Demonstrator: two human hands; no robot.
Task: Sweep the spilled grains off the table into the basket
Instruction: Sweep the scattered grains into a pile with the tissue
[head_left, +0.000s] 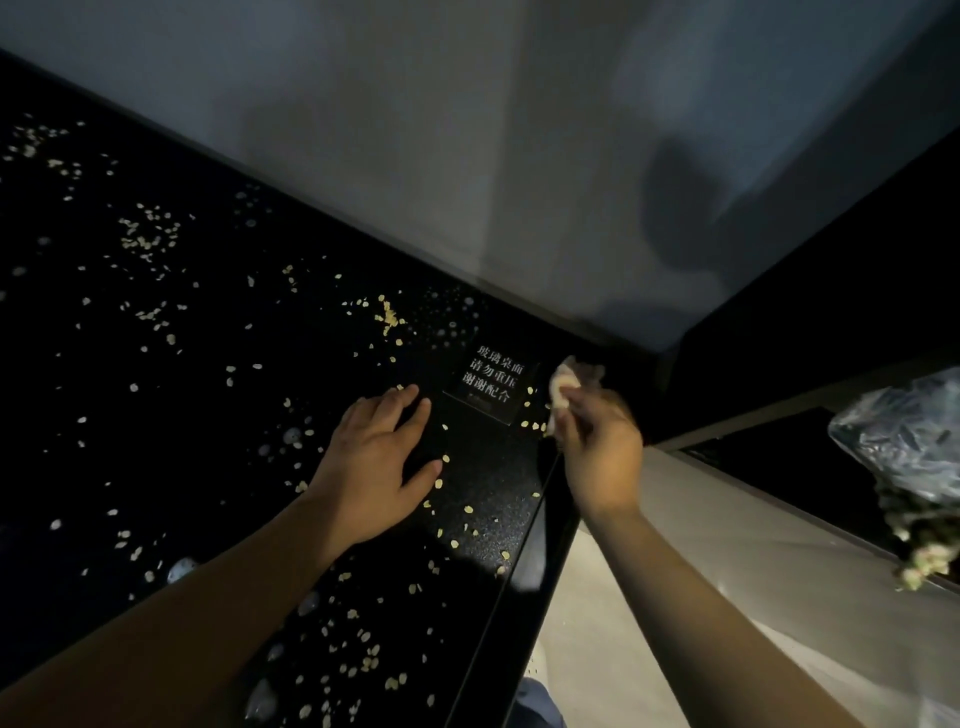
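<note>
A: Grains (387, 316), status?
B: Early, I'd judge. Right hand (602, 447) pinches a crumpled pale wad (563, 387), tissue or cloth, at the table's right edge. Left hand (374, 467) lies flat on the glossy black table (493, 467), fingers straight.
A: Further out?
B: Thin pale flakes all over, near to far left, a few by the small printed sign (491, 387). Nearly all left to sweep. Crinkly clear plastic bag (904, 431) far right, maybe lining the basket, can't tell.
</note>
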